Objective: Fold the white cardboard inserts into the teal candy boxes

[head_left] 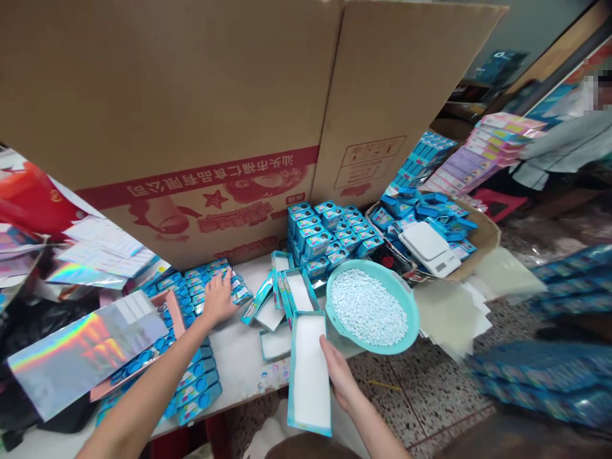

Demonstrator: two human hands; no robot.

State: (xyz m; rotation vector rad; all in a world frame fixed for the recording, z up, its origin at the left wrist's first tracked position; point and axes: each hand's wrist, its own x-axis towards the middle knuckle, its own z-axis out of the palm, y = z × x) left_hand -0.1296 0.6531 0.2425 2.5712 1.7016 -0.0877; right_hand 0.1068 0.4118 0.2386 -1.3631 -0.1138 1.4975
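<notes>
The right hand (338, 373) pinched a tray (310, 376) by its side, near the basin (412, 312). The left hand (220, 299) lay over blue boxes (196, 288); I couldn't tell whether it gripped one.

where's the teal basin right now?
Head view, right of centre: the teal basin is just beyond the right hand, in front of the stacked blue boxes, with the white scale to its upper right.

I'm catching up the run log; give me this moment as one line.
left hand: at small blue boxes | right hand: holding white-lined tray | near right hand: teal basin, pale pellets | behind: large carton
</notes>
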